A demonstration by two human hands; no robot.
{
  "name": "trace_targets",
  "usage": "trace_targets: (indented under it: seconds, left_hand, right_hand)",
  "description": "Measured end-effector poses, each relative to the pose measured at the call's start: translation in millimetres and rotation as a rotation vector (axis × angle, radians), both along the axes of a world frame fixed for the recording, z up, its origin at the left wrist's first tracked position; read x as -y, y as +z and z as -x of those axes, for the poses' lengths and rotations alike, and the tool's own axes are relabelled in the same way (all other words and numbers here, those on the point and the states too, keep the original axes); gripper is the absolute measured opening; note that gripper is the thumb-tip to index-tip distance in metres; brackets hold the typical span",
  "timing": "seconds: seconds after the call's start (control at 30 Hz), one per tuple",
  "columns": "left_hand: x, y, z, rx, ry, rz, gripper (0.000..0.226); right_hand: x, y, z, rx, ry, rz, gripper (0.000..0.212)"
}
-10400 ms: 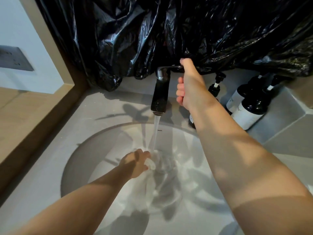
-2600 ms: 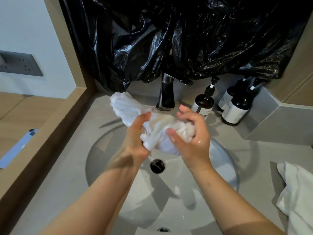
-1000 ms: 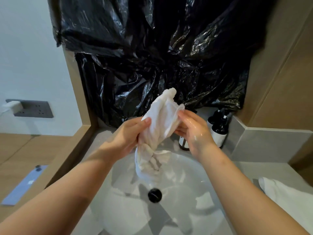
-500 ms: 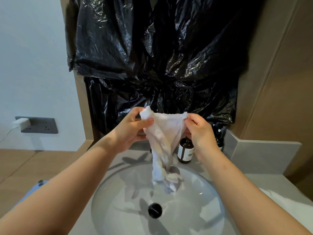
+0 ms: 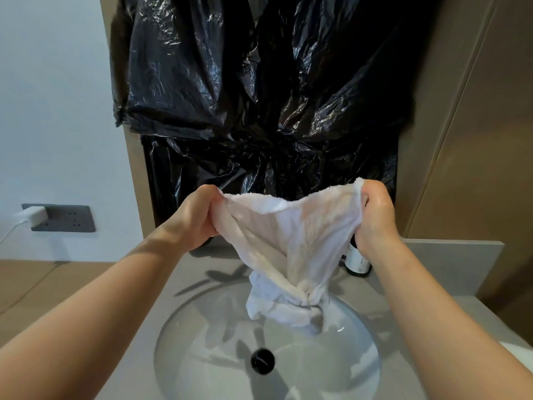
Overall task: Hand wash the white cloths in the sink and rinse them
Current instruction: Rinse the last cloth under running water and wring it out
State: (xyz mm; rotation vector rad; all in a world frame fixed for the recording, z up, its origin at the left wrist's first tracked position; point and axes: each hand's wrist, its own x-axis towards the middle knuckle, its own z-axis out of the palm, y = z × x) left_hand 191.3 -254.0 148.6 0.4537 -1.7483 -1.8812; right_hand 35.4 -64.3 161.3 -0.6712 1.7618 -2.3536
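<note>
A wet white cloth (image 5: pixel 291 241) hangs spread between my hands above the round white sink (image 5: pixel 360 368). My left hand (image 5: pixel 193 220) grips its upper left corner and my right hand (image 5: pixel 375 217) grips its upper right corner. The cloth's lower end stays bunched and twisted just over the basin's far side. The black drain (image 5: pixel 262 361) shows in the bowl below. No water runs; the tap is hidden behind the cloth.
Black plastic sheeting (image 5: pixel 259 96) covers the wall behind the sink. A dark bottle with a white label (image 5: pixel 357 262) stands behind my right wrist. A wall socket with a white plug (image 5: pixel 57 217) is at left. Another white cloth's edge (image 5: pixel 519 352) lies on the grey counter (image 5: pixel 144 327) at right.
My hands have moved apart, pulling the cloth's top edge wide open. The cloth hangs broader than half a second ago, with its lower end still bunched.
</note>
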Motion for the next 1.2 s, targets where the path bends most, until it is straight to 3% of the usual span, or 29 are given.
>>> trace_targets:
  seconds: [0.07,0.1,0.17,0.23,0.27,0.33,0.37,0.43,0.53,0.6,0.8,0.9,0.97,1.03,1.07,1.13,1.2]
  left_hand:
    - [-0.4,2.4,1.8,0.077,-0.03,0.162,0.005]
    - [2.1,1.1,0.8,0.125,0.006,0.232,0.018]
    - [10.2,-3.3,-1.3,0.092,0.066,0.274,0.04]
    - [17.7,-10.7,-2.8,-0.029,0.107,0.253,0.04]
    - [22.1,-17.3,-3.2,0.002,0.138,0.305,0.04]
    - [28.2,-33.0,-2.6,0.375,0.172,0.593,0.039]
    - [28.6,-41.1,-2.4,0.474,0.182,0.64,0.036]
    - [28.7,-50.9,-1.0,0.459,0.23,0.603,0.029]
    - [24.5,-41.5,-2.2,0.253,0.327,0.417,0.013]
    - [26.7,-35.4,-1.6,0.368,0.32,0.471,0.004]
    - [31.7,-24.3,-6.6,0.191,0.326,0.407,0.013]
    - [24.7,-14.2,-10.0,0.051,0.345,0.387,0.013]
    - [23.9,-8.6,-11.9,-0.078,0.33,0.251,0.012]
    - [27.1,-6.5,-11.4,-0.014,0.291,0.187,0.01]
    - [30.8,-7.1,-10.5,0.103,0.275,0.233,0.013]
    - [37.8,-10.0,-10.2,0.327,0.303,0.4,0.02]
    - [39.9,-12.6,-10.3,0.401,0.3,0.429,0.019]
  right_hand:
    - [-0.2,1.7,-2.7,-0.068,0.032,-0.224,0.024]
    - [-0.2,1.2,-3.1,-0.113,0.007,-0.302,0.02]
    - [-3.6,-1.1,1.6,-0.146,-0.169,-0.203,0.023]
    - [-10.0,-3.8,10.6,-0.133,-0.354,-0.053,0.026]
    - [-11.4,-5.6,14.7,-0.153,-0.373,-0.142,0.027]
    - [-10.5,-17.3,16.1,-0.269,-0.27,-0.526,0.03]
    - [-10.0,-24.9,14.5,-0.323,-0.214,-0.599,0.032]
    - [-12.5,-35.6,12.5,-0.364,-0.283,-0.557,0.034]
    - [-17.8,-43.3,20.8,-0.165,-0.389,-0.381,0.033]
    - [-17.6,-45.0,23.2,-0.13,-0.318,-0.477,0.023]
    - [-12.3,-25.4,17.5,-0.002,-0.094,-0.343,0.008]
    - [-22.3,-17.2,12.5,-0.106,0.002,-0.495,0.026]
    - [-31.7,-9.9,17.4,-0.131,0.034,-0.374,0.032]
    - [-39.9,-7.0,23.0,-0.045,0.159,-0.241,0.031]
    - [-41.5,-9.8,23.7,-0.03,0.207,-0.285,0.033]
    - [-42.7,-24.8,25.3,-0.141,0.186,-0.622,0.04]
    - [-41.3,-38.0,25.2,-0.288,0.096,-0.894,0.032]
